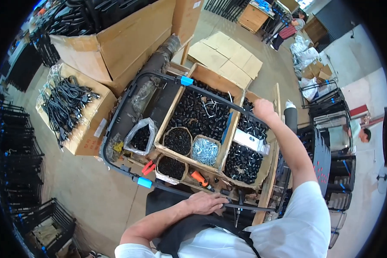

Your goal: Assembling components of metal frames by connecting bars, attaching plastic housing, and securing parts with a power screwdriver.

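A black metal tube frame (116,116) with blue tape bands lies over wooden boxes of parts. My left hand (207,202) grips the frame's near bar, close to my body. My right hand (264,109) is stretched out and closed on the frame's far bar, above a box of black plastic caps (245,161). Under the frame sits a wooden box (202,71) with black caps, two small tubs of dark screws (177,141) and a tub of silvery screws (205,151).
An open carton of black cables (66,105) stands to the left, big cardboard boxes (116,43) behind it. Stacked black frames (17,146) line the left side and more stand at right (331,163). Red-handled pliers (148,167) and an orange tool (198,177) lie near me. Other people work far off.
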